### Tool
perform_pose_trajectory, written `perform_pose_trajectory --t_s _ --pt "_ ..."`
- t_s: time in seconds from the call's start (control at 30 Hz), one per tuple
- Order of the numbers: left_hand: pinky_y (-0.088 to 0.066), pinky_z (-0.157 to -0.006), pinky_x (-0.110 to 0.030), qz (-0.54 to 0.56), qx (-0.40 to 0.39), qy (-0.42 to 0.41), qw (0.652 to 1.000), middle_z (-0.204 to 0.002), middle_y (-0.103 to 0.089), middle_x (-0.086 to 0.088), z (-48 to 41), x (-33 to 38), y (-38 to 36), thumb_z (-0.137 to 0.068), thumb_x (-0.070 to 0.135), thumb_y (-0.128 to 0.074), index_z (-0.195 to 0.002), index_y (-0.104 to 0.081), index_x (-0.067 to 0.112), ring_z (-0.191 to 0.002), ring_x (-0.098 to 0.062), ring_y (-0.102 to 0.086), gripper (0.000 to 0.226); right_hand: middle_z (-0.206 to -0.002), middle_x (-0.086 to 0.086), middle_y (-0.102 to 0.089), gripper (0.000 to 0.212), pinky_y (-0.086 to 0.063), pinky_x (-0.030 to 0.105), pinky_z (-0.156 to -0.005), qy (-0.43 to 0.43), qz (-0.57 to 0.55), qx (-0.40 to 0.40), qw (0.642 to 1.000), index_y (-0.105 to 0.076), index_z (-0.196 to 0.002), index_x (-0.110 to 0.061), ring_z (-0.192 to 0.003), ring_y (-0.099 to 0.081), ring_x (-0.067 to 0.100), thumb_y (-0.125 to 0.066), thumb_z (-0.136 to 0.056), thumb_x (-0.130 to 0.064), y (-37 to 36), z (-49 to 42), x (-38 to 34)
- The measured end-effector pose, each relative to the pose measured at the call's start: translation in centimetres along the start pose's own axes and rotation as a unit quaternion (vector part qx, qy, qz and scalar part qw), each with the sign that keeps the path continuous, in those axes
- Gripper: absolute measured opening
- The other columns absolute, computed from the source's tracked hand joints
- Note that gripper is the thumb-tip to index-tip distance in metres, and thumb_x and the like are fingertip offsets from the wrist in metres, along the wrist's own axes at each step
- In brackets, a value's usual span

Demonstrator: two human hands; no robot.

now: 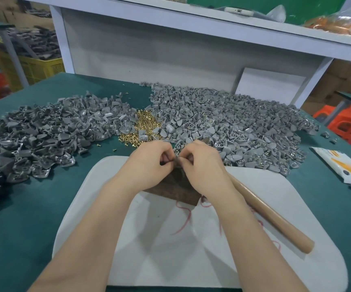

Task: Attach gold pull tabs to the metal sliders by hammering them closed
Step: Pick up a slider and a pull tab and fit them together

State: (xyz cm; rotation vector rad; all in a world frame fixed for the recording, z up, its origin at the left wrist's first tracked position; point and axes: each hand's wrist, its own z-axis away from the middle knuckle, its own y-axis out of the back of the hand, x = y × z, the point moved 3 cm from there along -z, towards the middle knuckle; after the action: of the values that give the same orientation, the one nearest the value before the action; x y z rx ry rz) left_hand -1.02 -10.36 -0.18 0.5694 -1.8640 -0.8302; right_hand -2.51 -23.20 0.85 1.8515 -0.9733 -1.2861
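Seating matters most: left hand and right hand together pinch one small slider just above the dark block on the white pad by the front edge of the table, and its tab should sit square before any blow. Beyond, slider heaps and gold tabs crowd the far side, so the hammer handle, right of the block, likely swings free only over the pad.

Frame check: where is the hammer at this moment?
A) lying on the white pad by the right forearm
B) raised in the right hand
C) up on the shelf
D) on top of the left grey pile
A: the hammer lies flat on the white pad beside the right forearm, gripped by neither hand, while the left hand and right hand both pinch a small part between them.
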Motion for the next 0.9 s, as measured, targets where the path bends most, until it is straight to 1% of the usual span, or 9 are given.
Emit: perform_pose_trajectory --t_s 0.13,0.2,0.27,0.37,0.43,0.53,0.63,0.77,0.9 --pt "-0.046 -0.071 -0.027 0.003 0.001 -0.003 1.000 -0.073 -0.057 0.010 0.0 -0.1 0.0 -0.083 0.022 -0.066 -0.076 -0.061 0.022 -0.073 -0.009 -0.052 0.009 -0.088 -0.003 -0.066 0.015 -0.046 0.033 -0.085 -0.044 -0.097 -0.023 0.994 -0.073 -0.088 -0.018 -0.089 -0.061 0.016 -0.058 -0.091 -0.016 0.4 0.0 1.2" --pt "-0.045 -0.070 -0.027 -0.002 0.001 -0.003 1.000 -0.073 -0.056 0.011 0.0 -0.1 0.0 -0.083 0.022 -0.066 -0.077 -0.061 0.022 -0.074 -0.008 -0.052 0.008 -0.081 -0.006 -0.068 0.017 -0.049 0.037 -0.087 -0.060 -0.148 -0.024 0.987 -0.074 -0.090 -0.017 -0.086 -0.064 0.015 -0.057 -0.091 -0.012 0.7 0.0 1.7" --pt "-0.044 -0.070 -0.026 -0.003 0.002 -0.002 1.000 -0.073 -0.056 0.011 0.0 -0.2 0.0 -0.083 0.022 -0.066 -0.078 -0.061 0.021 -0.073 -0.008 -0.052 0.007 -0.078 -0.008 -0.068 0.016 -0.050 0.036 -0.087 -0.065 -0.167 -0.013 0.984 -0.072 -0.087 -0.019 -0.084 -0.065 0.013 -0.058 -0.090 -0.011 0.7 0.0 1.9" --pt "-0.044 -0.069 -0.025 -0.002 0.001 0.001 1.000 -0.073 -0.056 0.011 0.0 -0.1 0.0 -0.083 0.023 -0.065 -0.076 -0.060 0.023 -0.073 -0.009 -0.052 0.009 -0.083 -0.009 -0.068 0.016 -0.050 0.028 -0.083 -0.058 -0.150 -0.001 0.987 -0.065 -0.078 -0.030 -0.083 -0.064 0.009 -0.064 -0.087 -0.016 0.3 0.1 1.5" --pt "-0.044 -0.068 -0.025 -0.003 0.001 0.003 1.000 -0.073 -0.056 0.010 0.0 -0.1 0.0 -0.083 0.023 -0.065 -0.076 -0.060 0.022 -0.074 -0.010 -0.054 0.009 -0.086 -0.009 -0.064 0.016 -0.050 0.027 -0.083 -0.048 -0.130 0.005 0.990 -0.063 -0.076 -0.031 -0.083 -0.062 0.009 -0.065 -0.086 -0.018 0.0 0.2 1.2" --pt "-0.044 -0.067 -0.025 -0.002 0.002 0.006 1.000 -0.072 -0.056 0.010 0.0 -0.1 0.0 -0.083 0.022 -0.065 -0.077 -0.061 0.021 -0.074 -0.011 -0.054 0.008 -0.087 -0.007 -0.056 0.011 -0.047 0.033 -0.085 -0.033 -0.101 0.016 0.994 -0.065 -0.078 -0.025 -0.085 -0.057 0.013 -0.064 -0.087 -0.018 -0.2 0.3 0.8" --pt "-0.045 -0.068 -0.026 0.001 0.002 0.009 1.000 -0.074 -0.058 0.009 0.1 0.0 0.0 -0.084 0.022 -0.065 -0.077 -0.061 0.021 -0.075 -0.011 -0.055 0.008 -0.091 0.000 -0.057 0.008 -0.045 0.039 -0.085 -0.029 -0.075 0.025 0.996 -0.068 -0.082 -0.016 -0.087 -0.056 0.019 -0.062 -0.088 -0.016 -0.2 0.3 0.5" --pt "-0.045 -0.069 -0.026 0.000 0.004 0.007 1.000 -0.074 -0.058 0.008 0.1 0.0 0.0 -0.084 0.022 -0.065 -0.077 -0.062 0.020 -0.075 -0.012 -0.055 0.008 -0.092 0.002 -0.058 0.010 -0.043 0.037 -0.083 -0.035 -0.079 0.036 0.996 -0.068 -0.083 -0.014 -0.086 -0.055 0.020 -0.061 -0.089 -0.015 -0.3 0.6 0.3" --pt "-0.047 -0.070 -0.028 0.000 0.003 0.006 1.000 -0.072 -0.057 0.010 0.1 0.2 0.1 -0.083 0.021 -0.065 -0.076 -0.060 0.021 -0.074 -0.012 -0.055 0.009 -0.088 -0.001 -0.059 0.011 -0.042 0.031 -0.081 -0.042 -0.101 0.048 0.993 -0.068 -0.079 -0.015 -0.083 -0.056 0.017 -0.061 -0.087 -0.012 -0.3 0.8 0.4"
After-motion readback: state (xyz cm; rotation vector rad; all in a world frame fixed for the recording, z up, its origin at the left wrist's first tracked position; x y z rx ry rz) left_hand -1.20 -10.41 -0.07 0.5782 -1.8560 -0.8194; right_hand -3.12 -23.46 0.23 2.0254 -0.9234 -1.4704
